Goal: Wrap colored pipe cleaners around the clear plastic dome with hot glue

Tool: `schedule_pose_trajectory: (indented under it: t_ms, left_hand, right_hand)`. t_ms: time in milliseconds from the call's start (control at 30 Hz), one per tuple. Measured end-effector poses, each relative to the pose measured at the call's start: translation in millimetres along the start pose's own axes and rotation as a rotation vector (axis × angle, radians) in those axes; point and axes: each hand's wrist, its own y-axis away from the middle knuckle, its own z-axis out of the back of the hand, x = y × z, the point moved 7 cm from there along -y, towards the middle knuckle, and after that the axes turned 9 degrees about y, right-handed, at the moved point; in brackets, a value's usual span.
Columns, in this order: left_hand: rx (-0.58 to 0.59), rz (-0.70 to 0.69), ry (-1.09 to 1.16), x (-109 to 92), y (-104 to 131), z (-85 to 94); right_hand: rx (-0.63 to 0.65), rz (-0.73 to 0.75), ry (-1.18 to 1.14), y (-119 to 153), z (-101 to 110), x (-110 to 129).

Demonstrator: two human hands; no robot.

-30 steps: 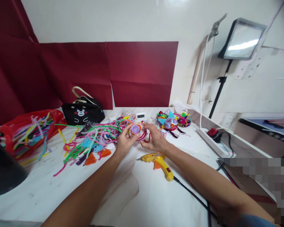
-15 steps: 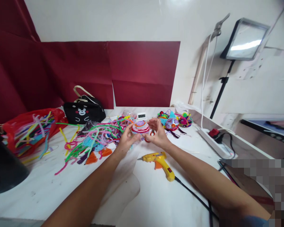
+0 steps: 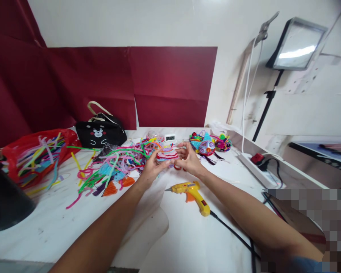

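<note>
A rounded piece of coiled pipe cleaners (image 3: 167, 154), striped in pink, red, white and orange, is held above the table. My left hand (image 3: 152, 167) grips it from the left, thumb along the near side. At its right edge, the fingers and thumb of my right hand (image 3: 188, 159) close in a pinch; the exact contact is partly hidden. Under the right hand a bit of an orange-red ring-shaped thing (image 3: 176, 167) shows. Nearer to me, a yellow glue gun (image 3: 193, 193) with an orange trigger lies on its side, nozzle pointing left.
Loose pipe cleaners (image 3: 113, 167) and tassels are heaped on the left. Behind them stand a red bag of pipe cleaners (image 3: 69, 146) and a black bear-face bag (image 3: 98, 132). A small digital clock (image 3: 169, 138), decorated colourful figures (image 3: 206, 146) and a power strip (image 3: 257, 170) lie beyond.
The right hand's fingers have drawn in from spread to a pinch at the coiled piece's edge. The piece has shifted slightly left and tilted. The glue gun stays put.
</note>
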Motion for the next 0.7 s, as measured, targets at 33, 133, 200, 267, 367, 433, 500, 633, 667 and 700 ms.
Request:
schedule_pose_trajectory:
  t_ms: [33,133,200,267,367,433,500,633,667,700]
  left_hand:
    - [-0.005,0.010,-0.003,1,0,0.9]
    - [-0.023,0.029,-0.021,5,-1,4.6]
    - [-0.031,0.030,-0.039,7,-2,7.0]
    - [-0.041,0.037,-0.062,9,-2,9.5]
    - [-0.062,0.033,-0.100,11,-3,13.0]
    - [-0.074,0.028,-0.115,11,-4,14.4]
    - [-0.080,0.035,-0.116,11,-4,14.7]
    - [-0.082,0.042,-0.113,10,-4,13.0]
    - [-0.084,0.041,-0.114,9,-4,12.7]
    - [-0.086,0.040,-0.115,9,-4,12.6]
  right_hand:
    - [0.006,-0.010,-0.003,0,0,-1]
    - [0.031,-0.034,-0.016,1,-2,-3]
    - [0.058,-0.049,-0.027,1,-3,-4]
    - [0.090,-0.066,-0.043,2,-4,-5]
    - [0.136,-0.083,-0.060,2,-6,-5]
    - [0.153,-0.087,-0.069,2,-6,-5]
    - [0.156,-0.095,-0.078,1,-6,-6]
    - [0.155,-0.109,-0.093,1,-6,-6]
    - [0.156,-0.114,-0.096,1,-6,-6]
    - [0.157,-0.119,-0.100,1,-6,-6]
